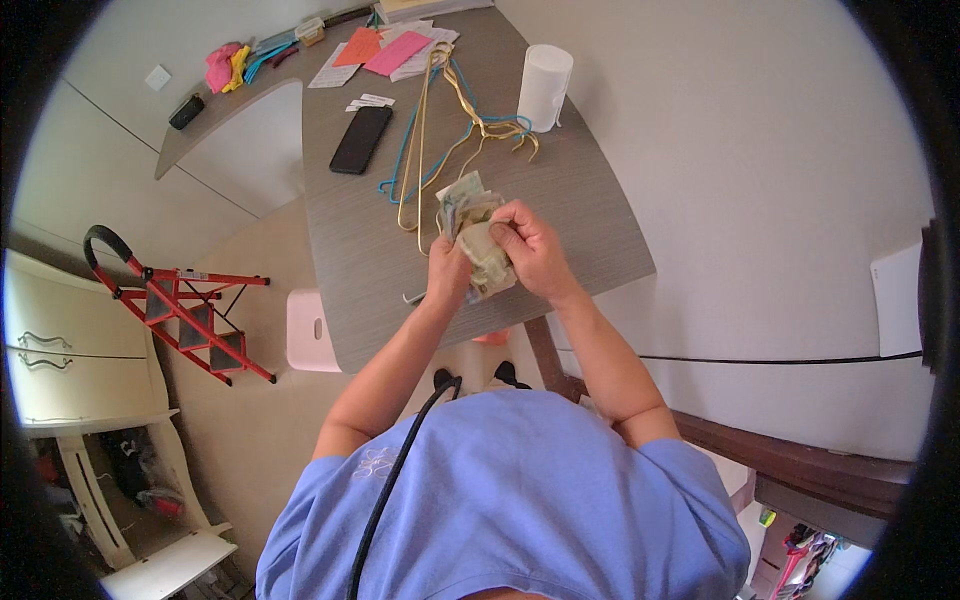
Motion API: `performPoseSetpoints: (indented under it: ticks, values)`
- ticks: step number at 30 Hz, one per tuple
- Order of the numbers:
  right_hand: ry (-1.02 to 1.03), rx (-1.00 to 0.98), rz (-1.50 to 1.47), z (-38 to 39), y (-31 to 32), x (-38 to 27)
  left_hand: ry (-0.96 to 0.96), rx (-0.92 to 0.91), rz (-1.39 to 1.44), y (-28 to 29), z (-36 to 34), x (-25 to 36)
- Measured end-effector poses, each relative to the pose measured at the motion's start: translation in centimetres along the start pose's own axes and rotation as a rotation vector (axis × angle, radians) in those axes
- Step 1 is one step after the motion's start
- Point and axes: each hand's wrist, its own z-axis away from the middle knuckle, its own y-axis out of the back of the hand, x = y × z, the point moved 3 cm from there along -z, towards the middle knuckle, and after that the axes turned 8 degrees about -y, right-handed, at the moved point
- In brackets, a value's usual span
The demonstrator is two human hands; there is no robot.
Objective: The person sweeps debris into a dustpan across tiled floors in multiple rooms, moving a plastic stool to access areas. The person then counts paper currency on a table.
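A loose, crumpled bundle of banknotes (pixel 484 262) is between my two hands over the near part of the grey wooden table (pixel 590 215). From the left side, my left hand (pixel 449 270) is closed around the bundle. My right hand (pixel 533 254) pinches the notes' right edge, thumb on top. Green and yellowish notes fan out above the fingers. Just beyond lie several wire hangers, gold ones (pixel 421 150) overlapping a blue one (pixel 398 165). Part of them is hidden behind the notes.
A black phone (pixel 361 140) lies left of the hangers; a white paper roll (pixel 545 88) stands right. Coloured papers (pixel 397 53) lie at the back. On the floor to the left are a red step ladder (pixel 190 310) and a pink stool (pixel 305 330). A wall borders the table's right side.
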Motion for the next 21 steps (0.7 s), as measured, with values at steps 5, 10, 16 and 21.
performPoseSetpoints:
  ticks: [5,10,16,21]
  values:
    - [-0.036,0.199,0.18,-0.7,0.1,2.4,0.073,-0.005,0.002,-0.4,0.4,0.0]
    - [0.042,0.32,0.462,-1.1,-0.8,1.2,0.039,0.038,0.088,0.3,0.4,-0.8]
    - [-0.055,0.282,0.474,-0.9,-1.1,1.3,0.022,0.088,-0.036,-0.6,0.7,0.3]
    - [-0.329,0.097,0.272,1.2,-2.7,0.2,-0.079,0.283,0.013,0.9,-0.3,1.7]
